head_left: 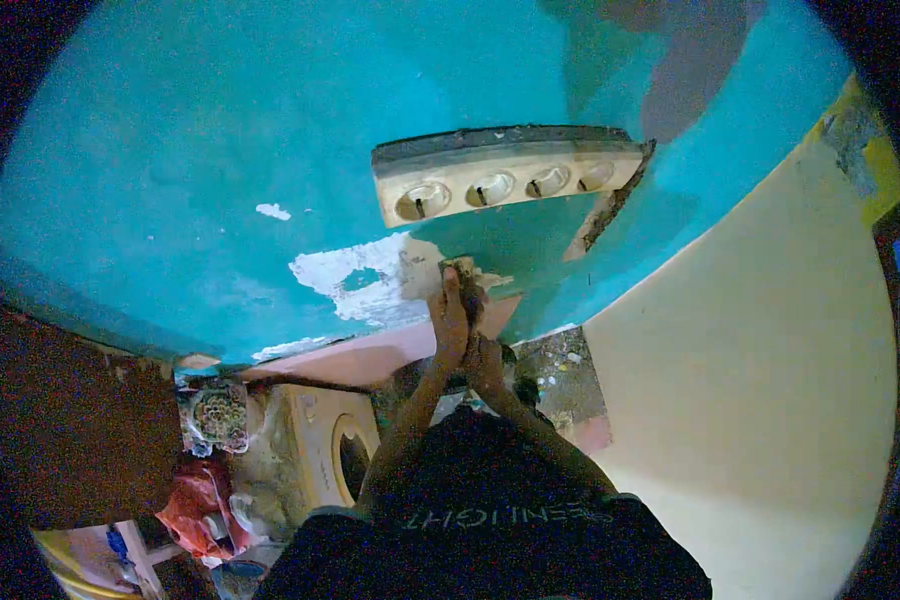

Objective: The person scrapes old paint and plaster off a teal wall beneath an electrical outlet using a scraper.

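Both hands meet in front of a turquoise wall (220,150), just below a long cream panel (450,210) with several round sockets. My left hand (450,325) is closed on a small pale block (459,266), which is at the wall surface beside a white patch (355,275) of missing paint. Close against it, lower and to the right, is my right hand (484,363). Its fingers are dark and overlap the left hand, so their grip is hidden.
A cream wall (750,330) stands on the right. At lower left are a washing machine (315,440), a red plastic bag (205,510) and a dark brown surface (70,420). Debris (565,375) lies on the floor beyond the arms.
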`<state>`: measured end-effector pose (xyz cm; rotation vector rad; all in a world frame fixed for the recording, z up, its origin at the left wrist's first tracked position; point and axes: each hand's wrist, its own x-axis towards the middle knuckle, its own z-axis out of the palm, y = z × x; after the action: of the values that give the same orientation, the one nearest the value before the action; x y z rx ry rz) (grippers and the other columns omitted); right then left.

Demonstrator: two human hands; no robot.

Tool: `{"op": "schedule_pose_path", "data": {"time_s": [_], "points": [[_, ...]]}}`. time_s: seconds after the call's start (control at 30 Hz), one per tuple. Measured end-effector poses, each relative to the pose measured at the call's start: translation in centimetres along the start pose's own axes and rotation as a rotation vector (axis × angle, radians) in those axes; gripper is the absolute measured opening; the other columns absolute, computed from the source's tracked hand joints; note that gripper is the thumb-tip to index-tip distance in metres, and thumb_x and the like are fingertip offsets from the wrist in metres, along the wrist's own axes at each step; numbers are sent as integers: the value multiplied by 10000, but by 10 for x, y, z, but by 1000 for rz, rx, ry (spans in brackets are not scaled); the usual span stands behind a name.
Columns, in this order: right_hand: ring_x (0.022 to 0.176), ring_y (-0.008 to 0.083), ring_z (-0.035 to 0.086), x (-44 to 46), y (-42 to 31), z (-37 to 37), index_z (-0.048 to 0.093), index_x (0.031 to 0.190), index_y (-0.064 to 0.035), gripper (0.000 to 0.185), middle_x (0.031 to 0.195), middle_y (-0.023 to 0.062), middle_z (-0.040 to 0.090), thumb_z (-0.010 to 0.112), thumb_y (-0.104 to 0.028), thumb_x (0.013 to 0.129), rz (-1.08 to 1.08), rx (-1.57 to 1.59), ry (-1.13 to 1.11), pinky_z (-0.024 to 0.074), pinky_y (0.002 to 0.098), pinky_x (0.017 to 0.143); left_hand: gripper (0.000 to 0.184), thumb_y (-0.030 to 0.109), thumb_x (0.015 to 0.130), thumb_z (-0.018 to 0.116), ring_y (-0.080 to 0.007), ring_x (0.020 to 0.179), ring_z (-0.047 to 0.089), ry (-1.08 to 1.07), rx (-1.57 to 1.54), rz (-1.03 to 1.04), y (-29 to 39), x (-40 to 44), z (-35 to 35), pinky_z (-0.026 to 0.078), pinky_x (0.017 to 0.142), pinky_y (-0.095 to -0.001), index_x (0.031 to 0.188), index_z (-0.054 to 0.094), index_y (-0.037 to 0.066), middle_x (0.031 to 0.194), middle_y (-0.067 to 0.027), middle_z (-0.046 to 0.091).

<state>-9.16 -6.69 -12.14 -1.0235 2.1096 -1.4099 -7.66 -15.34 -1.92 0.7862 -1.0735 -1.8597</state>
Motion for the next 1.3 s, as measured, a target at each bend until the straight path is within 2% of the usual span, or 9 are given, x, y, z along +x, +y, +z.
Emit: {"op": "schedule_pose_path", "data": {"time_s": [0.27,0.37,0.43,0.53,0.67,0.83,1.07,1.23,1.3], "points": [[493,305,516,8,-50,-10,547,822,16,501,560,149,537,299,-408,918,191,157,-10,421,393,493,503,475,907,373,-83,363,442,-59,40,121,8,7,-1,330,335,-225,763,554,28,540,-42,546],[483,321,510,15,3,7,546,852,16,454,548,139,530,312,-368,917,-545,-106,286,413,395,478,449,446,901,410,-84,376,440,-34,38,75,14,-5,4,334,338,-221,792,563,39,552,-34,542],[536,331,531,0,12,10,546,886,10,444,630,147,559,316,-369,913,-61,-111,-25,411,401,479,400,425,892,453,-84,391,441,-20,-1,39,24,-11,8,337,339,-216,816,574,51,566,-25,537],[589,351,535,-16,9,6,533,923,11,345,754,177,574,395,-303,888,-550,-596,167,407,409,474,408,431,890,452,-82,394,442,-25,17,63,23,-11,5,337,339,-213,832,578,48,568,-17,540],[577,347,509,-9,14,1,496,1011,42,305,839,211,560,486,-199,824,-64,-29,-97,394,421,482,357,397,894,466,-86,406,448,-59,-24,32,-4,0,-4,354,358,-210,895,564,54,596,-10,541],[635,317,556,-4,36,6,534,997,35,317,744,212,574,430,-245,890,-695,-672,489,420,445,597,296,362,894,481,-84,412,448,-71,-146,159,-40,10,-7,356,356,-208,902,540,73,613,-3,536],[662,287,569,2,-15,-9,567,906,28,299,764,183,600,407,-225,910,38,30,11,425,434,589,286,377,897,469,-70,412,438,-139,-59,64,-6,0,2,350,349,-205,856,540,103,626,10,530],[577,303,521,-8,36,6,533,958,9,245,732,175,584,410,-195,899,-814,-789,561,404,397,501,312,394,898,457,-60,397,425,-79,-21,37,-14,1,-1,332,333,-206,844,548,101,603,10,527],[566,302,511,-12,36,11,526,968,6,238,709,170,571,414,-191,896,-633,-664,430,396,401,496,308,388,899,460,-60,392,417,-91,-43,58,-17,0,-2,328,333,-202,849,552,98,584,12,514]]}}
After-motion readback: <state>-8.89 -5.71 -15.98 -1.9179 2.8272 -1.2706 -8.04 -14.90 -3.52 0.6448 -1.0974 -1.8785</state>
